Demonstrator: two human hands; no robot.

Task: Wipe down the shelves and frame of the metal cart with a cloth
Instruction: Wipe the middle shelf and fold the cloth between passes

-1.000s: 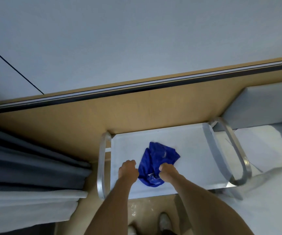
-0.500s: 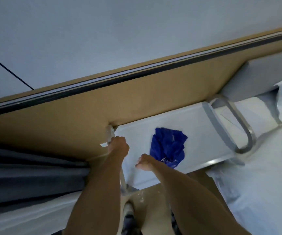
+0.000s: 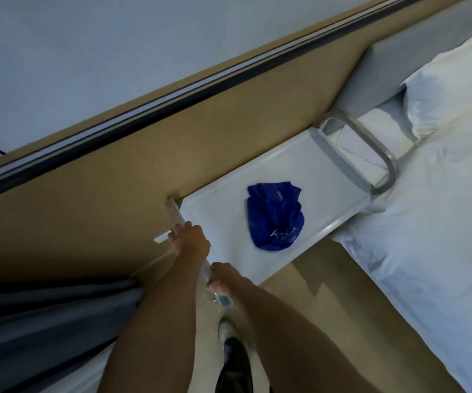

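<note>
The metal cart's white top shelf (image 3: 218, 205) stands against a tan wall panel. A crumpled blue cloth (image 3: 274, 215) lies loose in the middle of the shelf, with no hand on it. My left hand (image 3: 191, 241) grips the cart's near-left handle bar (image 3: 175, 215). Lower on the same bar, my right hand (image 3: 225, 276) is curled round it. The opposite chrome handle (image 3: 376, 154) loops at the cart's far right end.
A bed with white sheets (image 3: 433, 222) and a pillow (image 3: 450, 89) presses against the cart's right side. Grey curtains (image 3: 45, 316) hang at the lower left. My shoes (image 3: 226, 333) stand on the tan floor below the cart.
My right hand let go of the blue cloth and moved left onto the handle bar. My left hand went from the shelf to the same bar. The view tilted right.
</note>
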